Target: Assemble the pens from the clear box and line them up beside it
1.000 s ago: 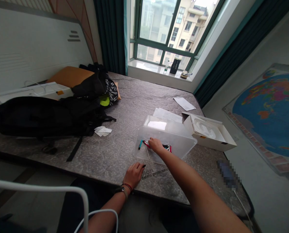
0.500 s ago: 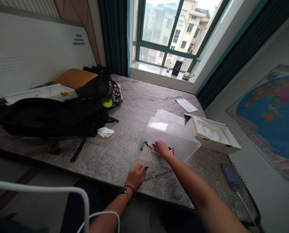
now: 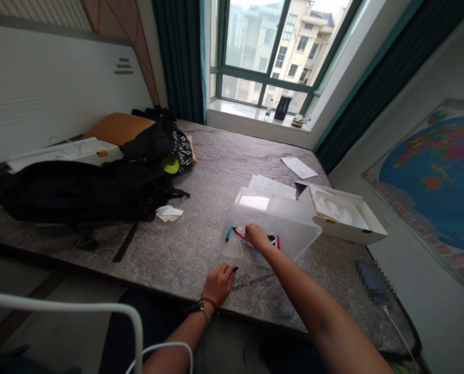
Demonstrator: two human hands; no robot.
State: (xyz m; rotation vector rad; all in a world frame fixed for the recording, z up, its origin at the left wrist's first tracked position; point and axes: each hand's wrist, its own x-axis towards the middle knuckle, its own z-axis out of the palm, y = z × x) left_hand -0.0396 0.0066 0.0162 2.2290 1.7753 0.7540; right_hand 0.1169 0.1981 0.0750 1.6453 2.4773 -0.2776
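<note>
My left hand (image 3: 219,280) pinches a small black piece (image 3: 235,269) by the mattress's near edge. My right hand (image 3: 256,236) is down in the clear bin, fingers curled; gap hidden, can't tell if it's holding anything. Mattress (image 3: 216,176): grey, lettering along the near edge. Black bag (image 3: 72,192): left end. Clear bin (image 3: 290,213): right half, nearer the near edge. White box (image 3: 349,234): open, just beside the bin, at the right edge. Papers (image 3: 269,184) behind the bin; loose sheet (image 3: 299,167) near the far right corner. Pixelated device (image 3: 374,283), cable attached, toward the near right corner. Crumpled tissue (image 3: 169,213) near the bag. In the bin: teal marker (image 3: 229,233) leftmost, red marker (image 3: 239,233) between it and my right hand, more pens (image 3: 274,240) right of that hand.
</note>
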